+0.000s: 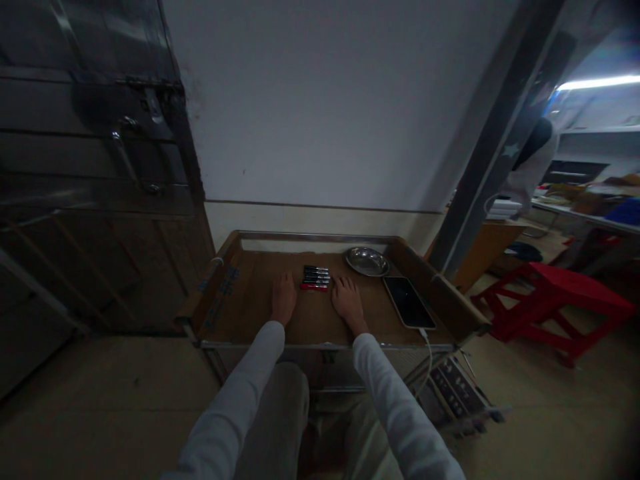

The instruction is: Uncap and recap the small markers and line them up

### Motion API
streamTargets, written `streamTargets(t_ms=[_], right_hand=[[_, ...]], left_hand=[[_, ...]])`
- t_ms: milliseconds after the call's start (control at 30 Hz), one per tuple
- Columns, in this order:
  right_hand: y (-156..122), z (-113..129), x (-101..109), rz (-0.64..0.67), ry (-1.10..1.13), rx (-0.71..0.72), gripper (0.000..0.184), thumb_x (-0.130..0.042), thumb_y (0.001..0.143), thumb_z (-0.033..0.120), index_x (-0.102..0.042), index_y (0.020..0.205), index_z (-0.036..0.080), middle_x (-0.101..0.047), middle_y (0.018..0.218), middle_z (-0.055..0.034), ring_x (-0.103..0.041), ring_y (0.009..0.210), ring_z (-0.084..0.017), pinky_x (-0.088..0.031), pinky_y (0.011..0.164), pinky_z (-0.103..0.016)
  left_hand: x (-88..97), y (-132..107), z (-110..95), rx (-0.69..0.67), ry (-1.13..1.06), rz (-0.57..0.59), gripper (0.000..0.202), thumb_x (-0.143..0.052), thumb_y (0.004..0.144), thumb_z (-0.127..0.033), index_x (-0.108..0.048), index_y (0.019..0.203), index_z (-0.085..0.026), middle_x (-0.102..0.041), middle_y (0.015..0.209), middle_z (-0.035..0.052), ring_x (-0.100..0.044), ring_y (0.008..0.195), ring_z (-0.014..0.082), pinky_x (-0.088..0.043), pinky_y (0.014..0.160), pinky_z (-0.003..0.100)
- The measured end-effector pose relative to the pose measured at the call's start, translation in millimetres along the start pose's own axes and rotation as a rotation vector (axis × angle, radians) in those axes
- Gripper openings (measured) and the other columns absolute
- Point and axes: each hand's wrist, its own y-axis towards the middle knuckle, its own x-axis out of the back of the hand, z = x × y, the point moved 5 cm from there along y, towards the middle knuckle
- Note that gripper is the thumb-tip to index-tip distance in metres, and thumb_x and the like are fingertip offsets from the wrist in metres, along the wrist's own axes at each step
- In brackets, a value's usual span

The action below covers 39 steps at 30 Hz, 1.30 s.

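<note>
Black pens (316, 274) lie side by side in a short stack of rows on the brown cardboard tray top (310, 320). Nearest to me in that group is a red pen (313, 287). My left hand (284, 299) rests palm down just left of the pens, fingers lying flat and holding nothing. On their other side, my right hand (347, 300) also lies palm down, its fingers slightly apart close to the pen ends. The scene is dim, so markings on the pens cannot be read.
Behind my right hand sits a round metal dish (367, 261). A phone (409, 302) with a white cable (428, 353) lies at the right. Raised rims edge the tray top. A red stool (555, 300) and a person (533, 163) are further right; a metal door (95, 167) stands left.
</note>
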Motion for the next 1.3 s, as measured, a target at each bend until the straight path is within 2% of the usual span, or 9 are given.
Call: streamTargets(t_ms=[133, 233, 300, 467, 567, 767, 933, 1133, 1300], right_hand=[[-1.3, 4.6, 6.6, -0.045, 0.017, 0.056, 0.044, -0.036, 0.089, 0.021, -0.043, 0.132, 0.023, -0.045, 0.135, -0.0093, -0.035, 0.125, -0.024, -0.027, 0.101, -0.04], [-1.5, 6.0, 12.6, -0.095, 0.056, 0.052, 0.041, -0.037, 0.087, 0.016, -0.046, 0.127, 0.016, -0.051, 0.126, -0.0128, -0.043, 0.115, -0.023, -0.032, 0.094, -0.035], [-2.1, 7.4, 17.0, -0.132, 0.069, 0.052, 0.036, -0.037, 0.086, 0.015, -0.05, 0.12, 0.012, -0.054, 0.116, -0.0142, -0.047, 0.105, -0.022, -0.035, 0.089, -0.033], [-5.3, 20.4, 22.1, -0.148, 0.117, 0.258, 0.022, -0.039, 0.087, 0.018, -0.058, 0.098, 0.016, -0.055, 0.103, -0.0101, -0.048, 0.096, -0.021, -0.035, 0.085, -0.03], [-5.1, 22.0, 19.9, -0.128, 0.143, 0.285, 0.02, -0.041, 0.087, 0.022, -0.059, 0.096, 0.018, -0.055, 0.101, -0.0092, -0.047, 0.096, -0.021, -0.035, 0.084, -0.03], [-7.0, 24.5, 20.2, -0.12, 0.204, 0.32, 0.015, -0.047, 0.085, 0.024, -0.058, 0.092, 0.019, -0.056, 0.099, -0.0071, -0.048, 0.094, -0.02, -0.035, 0.084, -0.03], [-12.0, 30.2, 25.2, -0.126, 0.268, 0.4, 0.012, -0.048, 0.083, 0.022, -0.059, 0.087, 0.019, -0.057, 0.096, -0.0058, -0.048, 0.089, -0.018, -0.036, 0.083, -0.029], [-10.0, 28.7, 25.6, -0.147, 0.226, 0.358, 0.016, -0.046, 0.086, 0.026, -0.06, 0.09, 0.019, -0.056, 0.098, -0.0076, -0.049, 0.091, -0.02, -0.036, 0.085, -0.032], [-4.3, 30.1, 33.6, -0.311, 0.201, 0.218, 0.029, -0.034, 0.092, 0.029, -0.059, 0.1, 0.017, -0.056, 0.099, -0.0106, -0.048, 0.092, -0.021, -0.036, 0.084, -0.032]], left_hand=[[7.1, -5.5, -12.8, -0.156, -0.165, -0.01, 0.024, -0.036, 0.083, -0.005, -0.053, 0.099, -0.014, -0.055, 0.099, 0.0102, -0.053, 0.094, 0.0195, -0.043, 0.086, 0.033], [7.6, -9.2, -22.1, -0.347, -0.333, 0.035, 0.019, -0.042, 0.081, -0.008, -0.054, 0.092, -0.018, -0.053, 0.097, 0.0062, -0.053, 0.094, 0.0174, -0.043, 0.087, 0.032], [5.6, -9.9, -22.6, -0.379, -0.381, 0.053, 0.017, -0.045, 0.081, -0.01, -0.054, 0.091, -0.019, -0.053, 0.097, 0.0051, -0.052, 0.093, 0.017, -0.044, 0.087, 0.033], [-0.8, -9.1, -21.1, -0.368, -0.414, 0.094, 0.007, -0.05, 0.083, -0.018, -0.056, 0.087, -0.019, -0.053, 0.094, 0.0041, -0.053, 0.089, 0.0165, -0.044, 0.085, 0.033], [-1.3, -7.2, -21.3, -0.361, -0.434, 0.103, 0.006, -0.05, 0.085, -0.021, -0.057, 0.085, -0.019, -0.054, 0.092, 0.0031, -0.054, 0.087, 0.0151, -0.045, 0.083, 0.03], [7.7, 3.3, -17.2, -0.27, -0.382, -0.085, 0.016, -0.042, 0.091, -0.024, -0.055, 0.096, -0.018, -0.054, 0.098, 0.0053, -0.053, 0.093, 0.0164, -0.043, 0.087, 0.032], [6.7, 9.3, -15.8, -0.245, -0.422, -0.106, 0.016, -0.041, 0.091, -0.022, -0.054, 0.1, -0.019, -0.056, 0.1, 0.0042, -0.053, 0.096, 0.0156, -0.042, 0.089, 0.031], [5.4, 9.6, -15.1, -0.251, -0.431, -0.104, 0.016, -0.04, 0.092, -0.024, -0.054, 0.1, -0.019, -0.056, 0.101, 0.0045, -0.054, 0.098, 0.0156, -0.042, 0.091, 0.032], [7.5, 8.4, -18.3, -0.295, -0.461, -0.088, 0.015, -0.041, 0.092, -0.023, -0.054, 0.098, -0.019, -0.057, 0.099, 0.0038, -0.054, 0.096, 0.0153, -0.043, 0.09, 0.031]])
